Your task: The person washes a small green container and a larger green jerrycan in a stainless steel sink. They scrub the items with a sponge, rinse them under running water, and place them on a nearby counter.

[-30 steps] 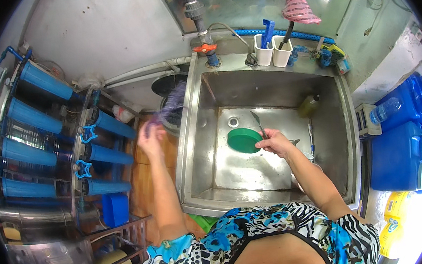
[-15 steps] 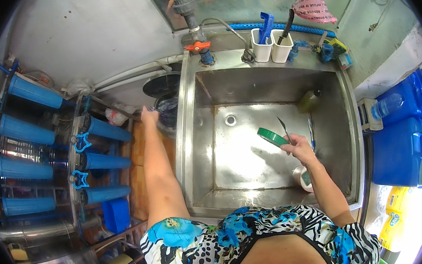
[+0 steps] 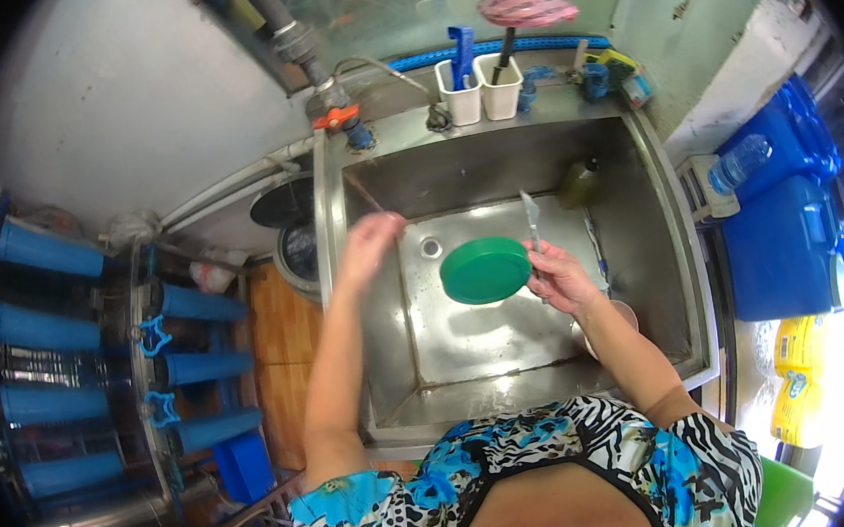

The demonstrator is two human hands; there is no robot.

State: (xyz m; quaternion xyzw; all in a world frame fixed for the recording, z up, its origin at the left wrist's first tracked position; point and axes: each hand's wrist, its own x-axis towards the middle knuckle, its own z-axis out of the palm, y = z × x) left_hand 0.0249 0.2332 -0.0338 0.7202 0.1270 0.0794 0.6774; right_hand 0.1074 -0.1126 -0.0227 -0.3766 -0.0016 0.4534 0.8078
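Note:
My right hand point(image 3: 564, 276), over the right half of the steel sink point(image 3: 720, 338), is closed on a round green lid point(image 3: 486, 270) and a slim tool with a flat, knife-like blade point(image 3: 531, 212). The lid's flat face is turned toward me, and the blade points away. My left hand point(image 3: 372, 243) is over the sink's left wall, blurred by motion, so its fingers cannot be made out. Below my right wrist stands a pale round container point(image 3: 608, 325), partly hidden by the forearm. The drain point(image 3: 430, 249) shows on the sink floor.
A greenish bottle point(image 3: 578, 185) stands in the sink's far right corner. Two white holders point(image 3: 463, 99) sit on the back ledge beside a pipe with an orange valve handle point(image 3: 336, 117). Left of the sink is a dark bin point(image 3: 298, 254); blue containers point(image 3: 782, 252) stand at right.
My left hand has moved from beside the bin to over the sink's left side. My right hand has turned the lid from edge-on to flat-faced. The whole view has shifted.

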